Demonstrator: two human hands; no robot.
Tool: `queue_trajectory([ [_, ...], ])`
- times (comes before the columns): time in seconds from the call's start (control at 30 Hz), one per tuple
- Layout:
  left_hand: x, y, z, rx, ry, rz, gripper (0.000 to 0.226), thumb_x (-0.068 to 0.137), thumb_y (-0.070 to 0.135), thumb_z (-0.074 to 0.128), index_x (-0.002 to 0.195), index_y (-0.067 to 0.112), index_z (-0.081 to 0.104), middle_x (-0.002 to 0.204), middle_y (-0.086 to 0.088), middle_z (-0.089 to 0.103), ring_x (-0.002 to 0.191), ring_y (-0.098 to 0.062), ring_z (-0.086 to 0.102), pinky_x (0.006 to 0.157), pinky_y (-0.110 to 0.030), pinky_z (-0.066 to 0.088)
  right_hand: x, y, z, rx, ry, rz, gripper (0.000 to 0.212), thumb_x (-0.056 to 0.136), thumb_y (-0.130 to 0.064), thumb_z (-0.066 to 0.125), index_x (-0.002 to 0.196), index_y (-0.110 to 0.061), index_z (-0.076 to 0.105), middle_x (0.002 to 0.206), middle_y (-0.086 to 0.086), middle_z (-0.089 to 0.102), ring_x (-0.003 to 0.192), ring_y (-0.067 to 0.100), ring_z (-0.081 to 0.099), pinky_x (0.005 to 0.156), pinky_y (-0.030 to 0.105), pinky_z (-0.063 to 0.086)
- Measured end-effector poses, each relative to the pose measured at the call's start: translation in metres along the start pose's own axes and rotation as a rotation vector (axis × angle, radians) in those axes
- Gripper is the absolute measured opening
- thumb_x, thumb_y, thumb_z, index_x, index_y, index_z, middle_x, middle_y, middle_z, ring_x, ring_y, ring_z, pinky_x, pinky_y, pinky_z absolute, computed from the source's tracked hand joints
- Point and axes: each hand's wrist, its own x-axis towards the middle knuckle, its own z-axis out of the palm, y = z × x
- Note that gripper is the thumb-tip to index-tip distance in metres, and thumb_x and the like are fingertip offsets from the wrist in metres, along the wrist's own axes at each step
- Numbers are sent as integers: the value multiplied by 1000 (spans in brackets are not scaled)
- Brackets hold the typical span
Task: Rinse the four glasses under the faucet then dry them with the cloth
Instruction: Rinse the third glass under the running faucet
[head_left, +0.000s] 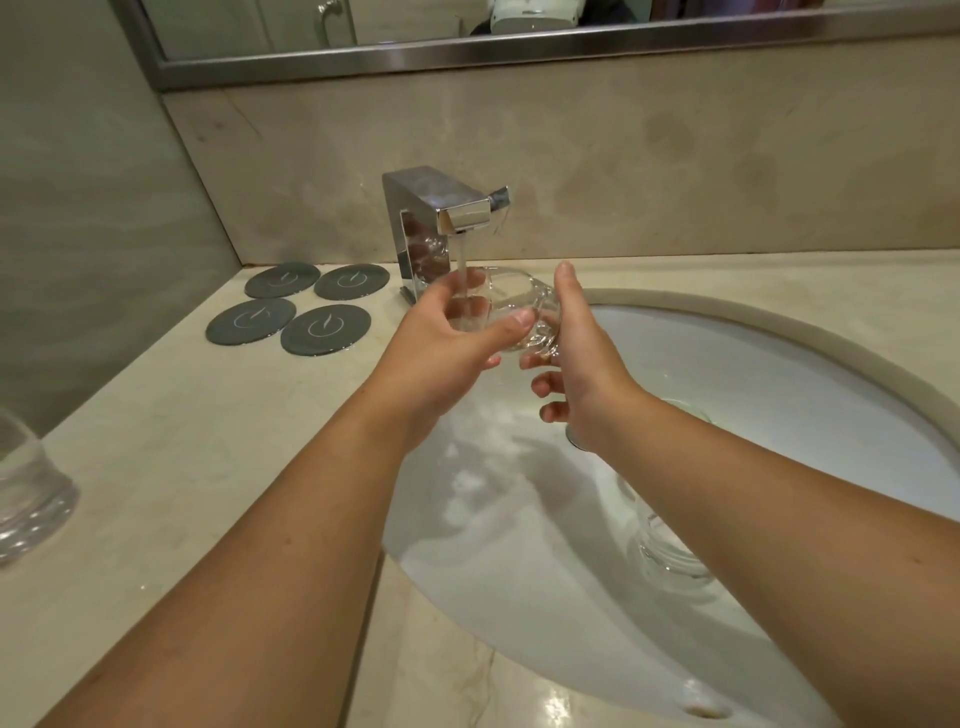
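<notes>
1. One glass (498, 306) sideways under the running faucet (447, 218), over the sink's (779, 374) back rim; left hand (447, 343) grip wrapped round it, right hand (576, 353) grip curled under its base.
2. Seemingly early: second glass (670, 551) lying in the sink, third glass (26, 493) at the surface's (182, 441) left edge; fourth and cloth unseen.
3. Open room over the sink; coasters (296, 306) at the back-left corner.

One head-worn view (wide-angle) looks forward and down, close over the sink (779, 374) and faucet (441, 208)
</notes>
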Motion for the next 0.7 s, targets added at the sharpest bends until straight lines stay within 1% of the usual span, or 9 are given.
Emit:
queue_trajectory([
  [0.07, -1, 1, 1, -15, -10, 6, 80, 70, 38, 87, 144, 31, 56, 136, 2, 63, 119, -17, 71, 100, -39, 60, 0, 0, -1, 23, 5, -2, 73, 96, -82, 39, 109, -21, 77, 75, -1, 58, 59, 18, 45, 56, 31, 37],
  [0.13, -1, 1, 1, -46, -27, -2, 84, 69, 32, 86, 146, 32, 53, 138, 3, 60, 119, -17, 71, 104, -40, 56, 0, 0, 0, 65, 11, -18, 63, 99, -73, 44, 106, -19, 76, 74, 0, 57, 58, 17, 44, 53, 29, 37],
  [0.2, -1, 2, 2, -85, -48, -26, 79, 71, 33, 85, 143, 34, 54, 140, 3, 62, 121, -14, 70, 106, -40, 54, 1, 1, 1, 103, 7, -40, 54, 100, -66, 48, 106, -20, 75, 77, 2, 58, 57, 17, 44, 52, 28, 37],
  [0.27, -1, 2, 2, -89, -44, -62, 77, 71, 48, 86, 141, 34, 57, 135, 5, 68, 121, -10, 70, 101, -38, 55, 2, 1, 1, 104, -1, -84, 48, 100, -61, 49, 109, -22, 75, 84, 3, 60, 57, 16, 46, 51, 28, 37],
  [0.33, -1, 2, 2, -57, -4, -97, 91, 63, 67, 87, 141, 31, 58, 130, 6, 72, 119, -12, 70, 88, -32, 58, 2, 2, 2, 90, -7, -132, 42, 101, -57, 50, 110, -23, 75, 90, 3, 62, 59, 16, 47, 51, 28, 39],
  [0.43, -1, 2, 1, -14, 60, -102, 95, 58, 74, 86, 137, 26, 62, 128, 4, 74, 115, -13, 73, 79, -27, 58, 1, 2, 2, 73, -18, -161, 39, 101, -55, 50, 113, -25, 73, 101, 0, 66, 60, 17, 50, 52, 29, 39],
  [0.53, -1, 3, -1, -26, 67, -60, 72, 77, 51, 91, 137, 23, 62, 126, 5, 74, 110, -8, 75, 83, -31, 58, 0, 1, 3, 40, -34, -109, 47, 100, -64, 46, 116, -28, 73, 108, -2, 71, 64, 19, 54, 54, 30, 39],
  [0.63, -2, 4, -1, -18, 29, -17, 72, 79, 34, 92, 142, 27, 59, 131, 4, 69, 110, -12, 76, 92, -36, 61, -1, -1, 2, 11, -34, -15, 66, 96, -82, 38, 115, -31, 74, 104, -3, 73, 69, 20, 56, 53, 29, 38],
  [0.7, -3, 4, 0, -20, 19, 6, 70, 82, 23, 92, 143, 28, 58, 135, 4, 66, 115, -16, 74, 95, -38, 61, -1, -1, 1, -1, -44, 41, 75, 92, -88, 33, 114, -30, 75, 93, -2, 72, 64, 19, 53, 53, 29, 38],
])
